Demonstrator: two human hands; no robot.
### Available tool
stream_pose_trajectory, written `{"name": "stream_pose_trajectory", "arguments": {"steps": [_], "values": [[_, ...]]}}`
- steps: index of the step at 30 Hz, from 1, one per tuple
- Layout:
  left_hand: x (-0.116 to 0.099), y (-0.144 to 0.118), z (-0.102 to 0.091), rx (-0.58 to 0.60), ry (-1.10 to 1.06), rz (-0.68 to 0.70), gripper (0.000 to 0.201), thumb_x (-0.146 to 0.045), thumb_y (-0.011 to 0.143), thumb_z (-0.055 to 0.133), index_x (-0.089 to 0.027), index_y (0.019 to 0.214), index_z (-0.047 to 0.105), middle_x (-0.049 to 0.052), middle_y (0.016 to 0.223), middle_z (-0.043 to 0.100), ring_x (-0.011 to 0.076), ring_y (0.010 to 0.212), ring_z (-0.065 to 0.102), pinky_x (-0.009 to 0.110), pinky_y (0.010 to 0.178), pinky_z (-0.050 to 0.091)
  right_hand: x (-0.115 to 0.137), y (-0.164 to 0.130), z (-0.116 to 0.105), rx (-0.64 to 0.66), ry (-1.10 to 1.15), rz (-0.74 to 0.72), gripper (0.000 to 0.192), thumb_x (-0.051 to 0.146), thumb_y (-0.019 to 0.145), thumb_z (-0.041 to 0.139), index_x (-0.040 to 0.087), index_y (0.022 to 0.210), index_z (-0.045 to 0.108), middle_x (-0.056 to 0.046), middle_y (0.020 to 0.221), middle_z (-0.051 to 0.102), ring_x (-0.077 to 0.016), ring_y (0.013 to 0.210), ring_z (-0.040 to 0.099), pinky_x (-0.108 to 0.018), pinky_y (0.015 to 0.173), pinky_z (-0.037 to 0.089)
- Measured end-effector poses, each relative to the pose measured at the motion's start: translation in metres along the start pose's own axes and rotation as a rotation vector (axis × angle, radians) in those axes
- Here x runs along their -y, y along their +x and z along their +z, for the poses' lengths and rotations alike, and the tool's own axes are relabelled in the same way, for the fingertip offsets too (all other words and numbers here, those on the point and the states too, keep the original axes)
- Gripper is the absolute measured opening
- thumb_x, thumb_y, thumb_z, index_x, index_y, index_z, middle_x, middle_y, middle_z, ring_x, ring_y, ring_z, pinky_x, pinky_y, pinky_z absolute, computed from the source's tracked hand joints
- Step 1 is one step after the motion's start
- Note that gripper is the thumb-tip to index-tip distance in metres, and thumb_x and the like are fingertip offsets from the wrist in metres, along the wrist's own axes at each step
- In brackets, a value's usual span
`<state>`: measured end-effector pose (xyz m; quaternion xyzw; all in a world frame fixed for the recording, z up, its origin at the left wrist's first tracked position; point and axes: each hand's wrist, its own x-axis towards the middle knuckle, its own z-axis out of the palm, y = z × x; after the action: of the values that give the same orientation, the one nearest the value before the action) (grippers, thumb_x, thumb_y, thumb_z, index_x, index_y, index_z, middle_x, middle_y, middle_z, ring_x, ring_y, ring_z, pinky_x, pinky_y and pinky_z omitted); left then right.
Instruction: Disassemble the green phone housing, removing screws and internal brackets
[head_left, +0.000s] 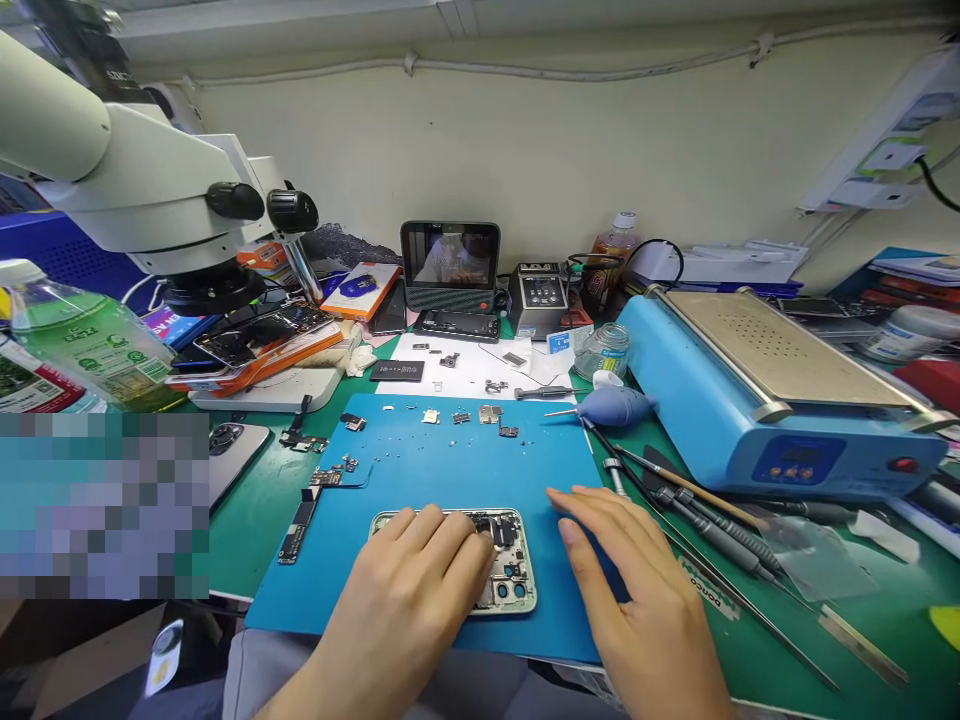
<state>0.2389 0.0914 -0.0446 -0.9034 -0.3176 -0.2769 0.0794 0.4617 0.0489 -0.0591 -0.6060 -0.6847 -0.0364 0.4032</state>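
An opened phone chassis (508,570) lies on the blue work mat (450,460), camera holes toward me. My left hand (409,600) rests flat on top of it, fingers spread over the internals. My right hand (626,590) lies palm down on the mat just right of the phone, fingers apart and holding nothing. Small metal shields and screws (480,414) are laid out along the mat's far edge. A logic board (298,528) sits at the mat's left edge.
A microscope (150,190) overhangs the left side. A blue heating-plate machine (772,390) fills the right. Screwdrivers, tweezers and a blue air blower (615,405) lie right of the mat. A small screen (450,262) and bottles stand at the back.
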Motion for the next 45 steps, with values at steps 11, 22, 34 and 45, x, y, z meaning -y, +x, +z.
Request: {"name": "stream_pose_trajectory", "arguments": {"steps": [11, 22, 34, 45], "values": [[-0.001, -0.001, 0.001, 0.040, -0.067, -0.056, 0.020, -0.012, 0.111, 0.055, -0.019, 0.097, 0.067, 0.003, 0.085, 0.066, 0.0236, 0.071, 0.055, 0.039, 0.063, 0.030, 0.010, 0.004, -0.003, 0.184, 0.010, -0.231, 0.020, 0.020, 0.109, 0.059, 0.022, 0.122, 0.074, -0.004, 0.107, 0.074, -0.0187, 0.099, 0.068, -0.034, 0.089, 0.051], [0.002, -0.005, 0.001, 0.122, -0.151, -0.113, 0.017, -0.010, 0.110, 0.055, -0.020, 0.108, 0.068, 0.006, 0.102, 0.069, 0.0249, 0.079, 0.057, 0.040, 0.068, 0.038, 0.012, 0.004, -0.001, 0.179, -0.049, -0.258, 0.019, 0.019, 0.110, 0.056, 0.019, 0.120, 0.073, -0.005, 0.107, 0.072, -0.0196, 0.098, 0.065, -0.034, 0.088, 0.048], [0.004, -0.002, 0.003, 0.081, -0.262, -0.157, 0.015, -0.018, 0.115, 0.052, -0.022, 0.116, 0.066, 0.005, 0.117, 0.070, 0.0255, 0.101, 0.061, 0.043, 0.087, 0.044, 0.010, 0.004, -0.002, 0.181, -0.049, -0.266, 0.022, 0.021, 0.113, 0.051, 0.021, 0.121, 0.072, -0.004, 0.107, 0.073, -0.0186, 0.097, 0.066, -0.033, 0.086, 0.050], [0.006, 0.002, -0.002, 0.153, -0.276, -0.083, 0.021, -0.018, 0.114, 0.053, -0.023, 0.128, 0.068, 0.007, 0.133, 0.070, 0.0259, 0.119, 0.065, 0.045, 0.101, 0.051, 0.010, 0.008, -0.005, 0.215, -0.046, -0.250, 0.022, 0.022, 0.112, 0.052, 0.024, 0.119, 0.072, -0.005, 0.106, 0.073, -0.0188, 0.095, 0.070, -0.033, 0.083, 0.055]]}}
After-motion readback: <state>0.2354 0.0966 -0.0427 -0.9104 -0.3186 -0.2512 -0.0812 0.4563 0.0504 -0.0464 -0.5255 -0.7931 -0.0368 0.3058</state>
